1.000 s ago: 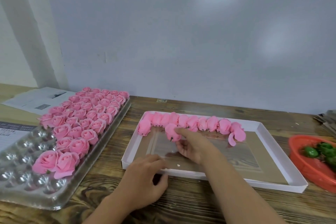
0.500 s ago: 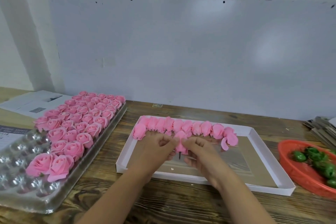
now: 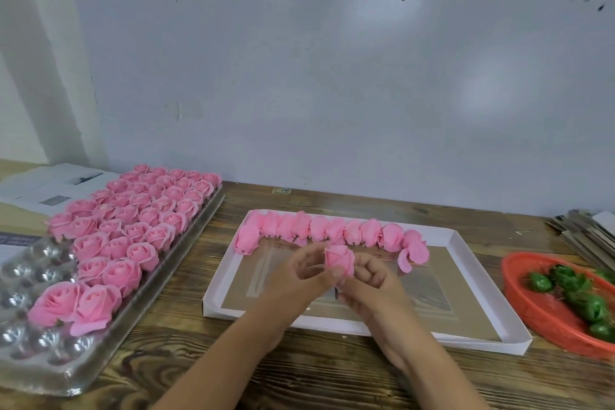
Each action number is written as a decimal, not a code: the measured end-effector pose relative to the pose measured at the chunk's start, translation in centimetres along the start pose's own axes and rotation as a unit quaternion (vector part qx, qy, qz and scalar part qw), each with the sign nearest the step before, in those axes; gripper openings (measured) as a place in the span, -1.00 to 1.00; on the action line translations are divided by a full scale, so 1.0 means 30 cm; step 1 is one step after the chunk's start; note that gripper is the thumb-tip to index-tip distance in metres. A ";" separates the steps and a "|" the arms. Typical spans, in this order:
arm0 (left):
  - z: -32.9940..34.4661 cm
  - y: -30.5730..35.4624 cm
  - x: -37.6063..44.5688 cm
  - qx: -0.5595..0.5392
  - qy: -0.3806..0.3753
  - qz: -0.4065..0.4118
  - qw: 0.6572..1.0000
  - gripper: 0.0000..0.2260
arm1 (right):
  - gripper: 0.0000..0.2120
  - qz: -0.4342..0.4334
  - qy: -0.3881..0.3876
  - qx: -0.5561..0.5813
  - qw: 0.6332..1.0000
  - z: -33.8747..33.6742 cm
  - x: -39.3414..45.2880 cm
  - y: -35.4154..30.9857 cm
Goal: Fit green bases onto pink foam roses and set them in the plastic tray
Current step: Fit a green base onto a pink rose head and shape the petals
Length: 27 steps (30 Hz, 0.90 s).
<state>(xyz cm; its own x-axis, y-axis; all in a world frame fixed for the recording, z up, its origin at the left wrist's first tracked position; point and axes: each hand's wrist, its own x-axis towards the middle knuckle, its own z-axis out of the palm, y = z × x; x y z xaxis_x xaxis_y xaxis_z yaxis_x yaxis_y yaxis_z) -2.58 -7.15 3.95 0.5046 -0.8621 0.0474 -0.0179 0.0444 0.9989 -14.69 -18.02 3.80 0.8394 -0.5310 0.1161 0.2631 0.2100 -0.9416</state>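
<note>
Rose (image 3: 339, 259) now lifted clear of the row at the white box's (image 3: 482, 344) far edge; both hands, left (image 3: 299, 280) and right (image 3: 369, 286), pinch it mid-air. No green base fitted yet; bases (image 3: 579, 293) still in basket, desk's right edge.

One pink foam rose (image 3: 339, 259) is held above the white box (image 3: 479, 339), bloom up, with a dark stem below. A row of roses (image 3: 332, 232) lies along the box's far wall. The plastic tray (image 3: 40, 359) at the left carries many upright roses (image 3: 139, 220). Green bases (image 3: 579, 293) lie in the red basket (image 3: 539, 309).
</note>
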 end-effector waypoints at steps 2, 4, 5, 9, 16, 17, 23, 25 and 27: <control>0.013 0.007 -0.002 0.008 -0.057 0.008 0.998 -0.47 | -0.68 -0.004 -0.028 0.009 1.000 0.013 -0.004 0.004; 0.030 0.011 -0.002 0.004 -0.068 0.007 0.998 -0.48 | -0.66 -0.011 -0.032 0.012 0.999 0.020 -0.005 0.011; 0.037 0.010 0.000 -0.002 -0.057 0.002 0.998 -0.49 | -0.67 -0.016 -0.030 0.014 0.999 0.021 -0.005 0.014; 0.057 0.002 0.002 -0.040 -0.011 0.011 0.999 -0.74 | -0.73 -0.041 -0.033 -0.013 0.999 0.032 -0.010 0.011; 0.072 -0.012 -0.007 -0.095 0.024 0.030 0.995 -0.50 | -0.74 -0.110 -0.013 -0.088 0.990 0.063 -0.020 0.018; 0.078 -0.014 -0.006 -0.089 0.044 0.030 0.995 -0.55 | -0.70 -0.118 -0.016 -0.094 0.988 0.067 -0.020 0.022; 0.099 -0.006 -0.010 -0.140 0.097 -0.004 0.985 -0.73 | -0.63 -0.097 0.052 -0.105 0.988 0.094 -0.010 0.058; 0.095 0.001 -0.015 -0.152 0.097 -0.007 0.984 -0.69 | -0.67 -0.077 0.081 -0.090 0.990 0.099 -0.012 0.065; 0.093 0.007 -0.019 -0.157 0.094 -0.007 0.983 -0.67 | -0.73 -0.084 0.062 -0.104 0.989 0.106 -0.017 0.060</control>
<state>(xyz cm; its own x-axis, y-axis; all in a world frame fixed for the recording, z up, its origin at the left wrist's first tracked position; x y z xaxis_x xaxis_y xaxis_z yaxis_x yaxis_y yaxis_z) -5.28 -8.06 4.17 0.6541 -0.7564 0.0016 0.2432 0.2124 0.9464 -13.14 -14.76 3.06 0.7238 -0.6433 0.2496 0.2799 -0.0569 -0.9583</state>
